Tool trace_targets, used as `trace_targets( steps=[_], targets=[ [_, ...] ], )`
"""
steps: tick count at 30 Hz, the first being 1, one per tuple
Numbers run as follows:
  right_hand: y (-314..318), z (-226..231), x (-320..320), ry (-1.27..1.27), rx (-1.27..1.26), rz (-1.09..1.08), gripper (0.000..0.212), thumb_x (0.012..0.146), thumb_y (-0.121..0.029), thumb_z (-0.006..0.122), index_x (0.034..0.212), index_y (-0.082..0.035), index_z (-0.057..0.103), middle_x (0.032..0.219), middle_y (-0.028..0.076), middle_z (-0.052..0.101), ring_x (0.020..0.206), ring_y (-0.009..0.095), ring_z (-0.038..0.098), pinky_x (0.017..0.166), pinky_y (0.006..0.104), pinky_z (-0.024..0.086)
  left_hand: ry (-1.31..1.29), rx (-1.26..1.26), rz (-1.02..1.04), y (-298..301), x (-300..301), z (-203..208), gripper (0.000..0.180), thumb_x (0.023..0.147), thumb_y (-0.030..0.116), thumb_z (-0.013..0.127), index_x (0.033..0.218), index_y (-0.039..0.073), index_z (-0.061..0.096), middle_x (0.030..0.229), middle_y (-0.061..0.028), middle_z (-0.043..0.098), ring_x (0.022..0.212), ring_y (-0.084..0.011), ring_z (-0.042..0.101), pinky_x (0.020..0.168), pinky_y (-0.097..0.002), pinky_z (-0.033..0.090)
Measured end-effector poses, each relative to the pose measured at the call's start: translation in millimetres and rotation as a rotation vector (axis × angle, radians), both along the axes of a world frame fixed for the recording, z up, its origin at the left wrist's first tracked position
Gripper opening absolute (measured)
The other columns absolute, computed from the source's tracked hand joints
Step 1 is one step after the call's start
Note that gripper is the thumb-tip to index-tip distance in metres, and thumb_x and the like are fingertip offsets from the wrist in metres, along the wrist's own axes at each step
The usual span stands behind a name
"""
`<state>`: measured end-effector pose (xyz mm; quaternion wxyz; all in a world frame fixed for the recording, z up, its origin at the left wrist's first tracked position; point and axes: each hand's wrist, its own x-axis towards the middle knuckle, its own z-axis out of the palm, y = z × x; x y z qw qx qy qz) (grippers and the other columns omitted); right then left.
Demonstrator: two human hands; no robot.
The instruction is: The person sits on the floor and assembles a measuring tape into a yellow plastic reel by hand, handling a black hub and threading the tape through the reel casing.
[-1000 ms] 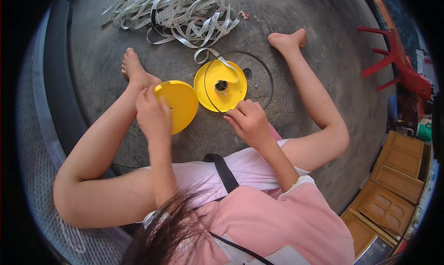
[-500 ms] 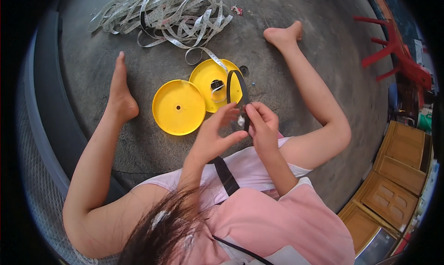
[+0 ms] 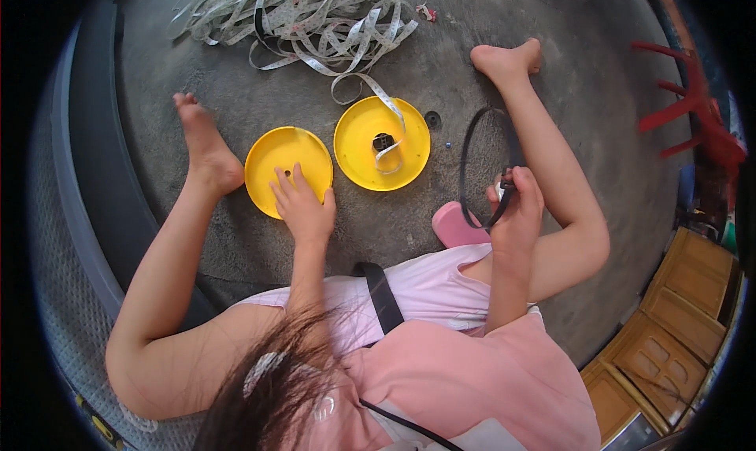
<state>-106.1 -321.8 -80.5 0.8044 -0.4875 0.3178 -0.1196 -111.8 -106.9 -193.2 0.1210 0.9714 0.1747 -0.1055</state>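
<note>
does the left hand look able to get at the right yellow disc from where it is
Probably yes: the left hand lies over the left yellow disc, and nothing visible blocks the short way across to the right yellow disc.

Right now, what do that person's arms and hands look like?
The left hand and right hand are bare, with no gloves showing. The forearms are uncovered too. The right sleeve is short and pink with a white edge; dark hair mostly hides the left one.
</note>
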Motion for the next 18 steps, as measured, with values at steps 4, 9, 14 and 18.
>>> trace_targets(
  steps=[4, 9, 14, 18],
  targets=[
    [-3, -13, -4, -0.014, 0.114, 0.047, 0.008, 0.073, -0.009, 0.05, 0.069, -0.003, 0.049, 0.063, 0.002, 0.046, 0.051, 0.005, 0.043, 0.042, 0.0174, 0.037, -0.422, -0.144, -0.315, -18, 12, -2, 0.043, 0.062, 0.022, 0.059, 0.098, 0.006, 0.044, 0.103, -0.0157, 0.038, 0.097, -0.0305, 0.036, 0.078, -0.0404, 0.03],
    [-4, -23, -5, 0.047, 0.202, 0.047, 0.011, 0.074, -0.011, 0.05, 0.068, -0.002, 0.049, 0.058, 0.001, 0.043, 0.043, 0.006, 0.039, 0.038, 0.0182, 0.034, -0.439, -0.201, -0.509, -52, 27, 2, 0.02, 0.061, 0.021, 0.06, 0.075, 0.009, 0.052, 0.07, -0.0036, 0.05, 0.069, -0.0181, 0.047, 0.059, -0.0314, 0.03],
    [1, -18, -2, 0.084, 0.183, 0.067, 0.014, 0.074, -0.013, 0.05, 0.067, -0.002, 0.048, 0.048, -0.001, 0.036, 0.037, 0.006, 0.038, 0.032, 0.0182, 0.031, -0.305, -0.364, -0.437, -55, 28, -4, 0.015, 0.063, 0.014, 0.059, 0.072, 0.005, 0.051, 0.068, -0.0075, 0.052, 0.064, -0.0197, 0.051, 0.056, -0.0301, 0.037],
    [3, -28, -2, 0.109, 0.196, 0.074, 0.014, 0.074, -0.014, 0.05, 0.067, -0.002, 0.048, 0.047, -0.002, 0.036, 0.036, 0.006, 0.039, 0.031, 0.0177, 0.029, -0.291, -0.609, -0.323, -54, 24, 1, 0.012, 0.065, 0.005, 0.057, 0.075, 0.002, 0.049, 0.069, -0.0098, 0.053, 0.061, -0.0208, 0.054, 0.055, -0.0254, 0.043]
  ],
)
